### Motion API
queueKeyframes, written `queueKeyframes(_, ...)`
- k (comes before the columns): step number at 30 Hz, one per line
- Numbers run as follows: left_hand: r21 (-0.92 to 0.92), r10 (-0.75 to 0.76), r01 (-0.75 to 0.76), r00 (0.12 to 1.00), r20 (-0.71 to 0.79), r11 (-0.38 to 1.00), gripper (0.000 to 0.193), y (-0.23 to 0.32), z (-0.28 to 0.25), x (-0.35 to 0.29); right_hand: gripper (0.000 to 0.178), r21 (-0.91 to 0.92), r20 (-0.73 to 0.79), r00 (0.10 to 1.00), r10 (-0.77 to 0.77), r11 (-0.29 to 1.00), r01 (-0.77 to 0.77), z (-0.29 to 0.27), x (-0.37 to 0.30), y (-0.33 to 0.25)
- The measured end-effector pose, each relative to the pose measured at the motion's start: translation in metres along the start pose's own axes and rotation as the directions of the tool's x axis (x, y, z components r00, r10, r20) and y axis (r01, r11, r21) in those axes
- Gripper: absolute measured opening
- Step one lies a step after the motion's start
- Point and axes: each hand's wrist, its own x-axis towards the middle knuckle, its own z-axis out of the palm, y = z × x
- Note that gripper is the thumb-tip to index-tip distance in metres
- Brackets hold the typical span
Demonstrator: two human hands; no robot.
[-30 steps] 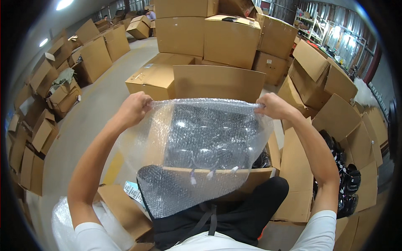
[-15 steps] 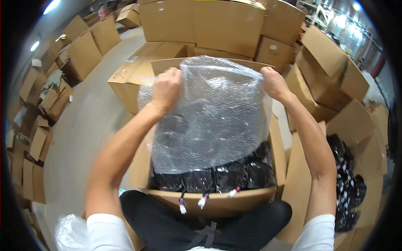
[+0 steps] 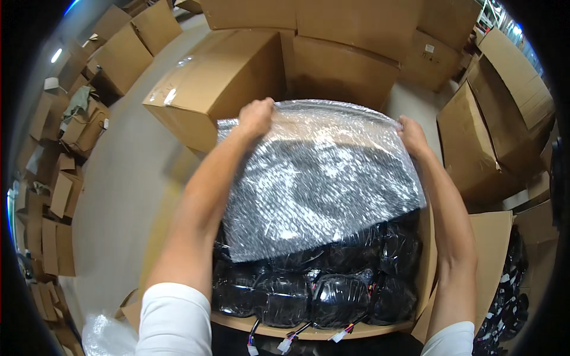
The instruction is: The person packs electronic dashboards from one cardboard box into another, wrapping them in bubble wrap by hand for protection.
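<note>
A sheet of clear bubble wrap (image 3: 320, 190) hangs between my hands over an open cardboard carton (image 3: 428, 261). My left hand (image 3: 257, 117) is closed on its far left edge, and my right hand (image 3: 412, 135) pinches the far right corner. Under the sheet, the carton holds rows of black, plastic-wrapped bundles (image 3: 341, 299). Nearest to me, the bundles are uncovered; those farther back lie behind the wrap. Short cables with white connectors (image 3: 339, 336) dangle over the carton's near edge.
A closed, taped carton (image 3: 196, 77) stands beyond my left hand. Large cartons (image 3: 350, 59) are stacked behind. At the right, another open carton (image 3: 507, 285) contains loose black pieces. Crumpled bubble wrap (image 3: 104, 335) lies at the lower left. More cartons line the left side.
The bubble wrap has come down from a more upright hold and now spreads flatter over the bundles. Both hands keep their grip. The view has tilted down, showing more of the near bundles.
</note>
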Motion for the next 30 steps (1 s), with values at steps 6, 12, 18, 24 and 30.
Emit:
queueKeyframes(6,0.273,0.333,-0.192,0.582,-0.742,0.943,0.043,0.047,-0.02,-0.014,0.019,-0.042,-0.017,1.0,0.017,0.999,-0.017,-0.029,0.022,0.007)
queueKeyframes(12,0.007,0.423,-0.429,0.887,-0.188,0.903,0.059,0.038,0.014,-0.055,0.018,-0.64,-0.23,0.962,-0.148,0.768,-0.035,-0.097,0.043,0.012)
queueKeyframes(18,0.075,0.512,-0.507,0.849,-0.133,0.859,0.064,0.025,0.007,-0.067,0.031,-0.2,-0.343,0.742,-0.576,0.817,0.541,-0.107,-0.023,-0.064)
queueKeyframes(24,0.061,0.422,-0.419,0.906,-0.046,0.906,0.064,-0.004,-0.013,-0.075,0.08,-0.211,0.211,0.97,-0.124,0.963,0.169,-0.039,-0.099,-0.03)
queueKeyframes(30,0.098,0.266,-0.256,0.958,-0.109,0.962,0.065,-0.003,0.001,-0.104,0.079,-0.186,0.202,0.979,-0.008,0.982,0.046,-0.038,-0.088,-0.02)
